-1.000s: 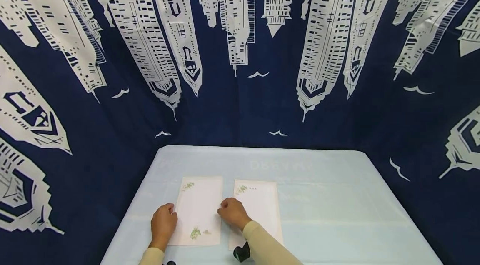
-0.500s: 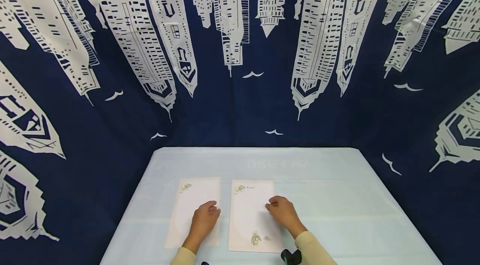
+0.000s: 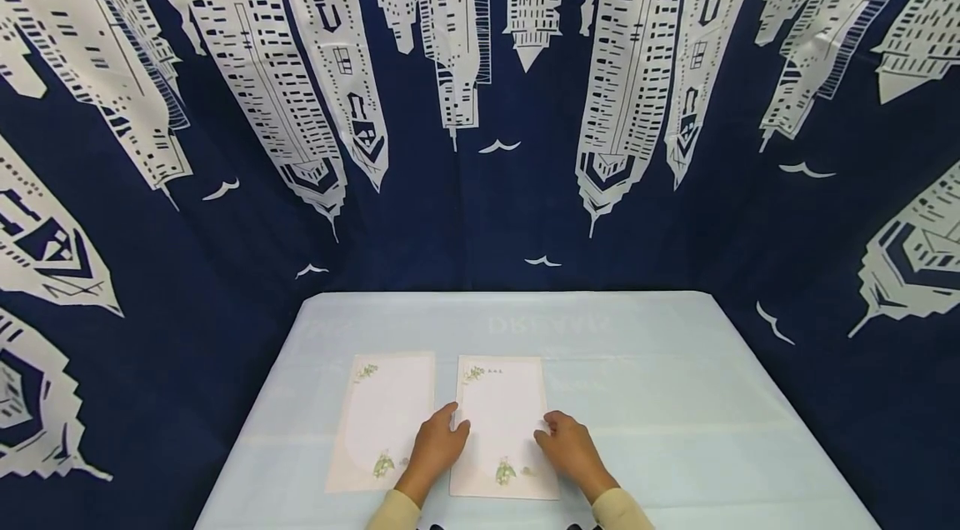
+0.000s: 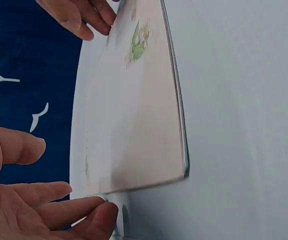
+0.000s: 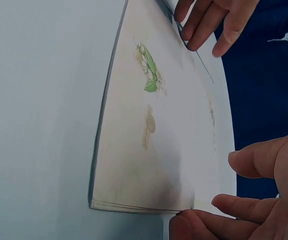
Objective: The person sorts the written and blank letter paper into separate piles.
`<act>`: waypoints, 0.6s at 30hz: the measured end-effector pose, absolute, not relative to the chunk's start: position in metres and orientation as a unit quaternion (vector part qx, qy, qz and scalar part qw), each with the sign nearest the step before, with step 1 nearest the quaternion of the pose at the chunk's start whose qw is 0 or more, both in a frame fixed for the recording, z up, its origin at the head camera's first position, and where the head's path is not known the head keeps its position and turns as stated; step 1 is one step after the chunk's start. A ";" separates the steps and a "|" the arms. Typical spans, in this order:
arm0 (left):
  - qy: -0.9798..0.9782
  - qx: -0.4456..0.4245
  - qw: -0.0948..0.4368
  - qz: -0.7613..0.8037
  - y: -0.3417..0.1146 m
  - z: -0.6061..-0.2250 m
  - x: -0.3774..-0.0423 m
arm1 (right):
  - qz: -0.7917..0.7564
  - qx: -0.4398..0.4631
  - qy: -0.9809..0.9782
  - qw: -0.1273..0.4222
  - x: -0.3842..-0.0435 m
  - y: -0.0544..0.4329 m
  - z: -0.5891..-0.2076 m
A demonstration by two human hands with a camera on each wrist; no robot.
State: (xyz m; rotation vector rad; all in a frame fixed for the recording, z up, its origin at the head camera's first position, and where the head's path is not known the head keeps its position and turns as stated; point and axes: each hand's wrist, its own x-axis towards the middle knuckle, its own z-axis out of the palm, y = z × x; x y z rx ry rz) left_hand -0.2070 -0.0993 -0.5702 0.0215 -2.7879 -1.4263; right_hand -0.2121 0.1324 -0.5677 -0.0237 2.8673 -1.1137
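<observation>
A stack of pale paper sheets (image 3: 501, 422) with green floral prints lies on the table, its layered edge showing in the right wrist view. My left hand (image 3: 437, 445) is at the left side of this stack, thumb spread and fingertips right at the edge. On the opposite side, the fingertips of my right hand (image 3: 572, 448) meet the right edge; its thumb is raised away from the paper in the right wrist view (image 5: 264, 157). To the left lies another matching printed paper (image 3: 382, 405), its lower right corner partly hidden by my left hand.
The table (image 3: 675, 397) wears a pale cloth with faint lettering near its far edge. A dark blue curtain (image 3: 450, 222) printed with white buildings and birds surrounds its back and sides. A narrow strip of tablecloth separates the two papers.
Both hands have moved from the left paper over to the right one. The left hand went right to the gap between them; the right hand now stands at the stack's right edge.
</observation>
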 end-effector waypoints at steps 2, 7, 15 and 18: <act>-0.890 0.010 -0.001 -0.456 -0.097 -0.569 -0.206 | -0.363 -0.014 0.931 0.034 -0.210 0.130 -0.568; -0.888 0.017 -0.008 -0.460 -0.092 -0.570 -0.205 | -0.364 -0.019 0.931 0.035 -0.205 0.127 -0.570; -0.890 0.015 0.048 -0.454 -0.085 -0.575 -0.201 | -0.364 -0.016 0.931 -0.009 -0.200 0.124 -0.568; -0.889 0.017 0.095 -0.448 -0.084 -0.579 -0.200 | -0.400 -0.010 0.915 -0.051 -0.203 0.126 -0.572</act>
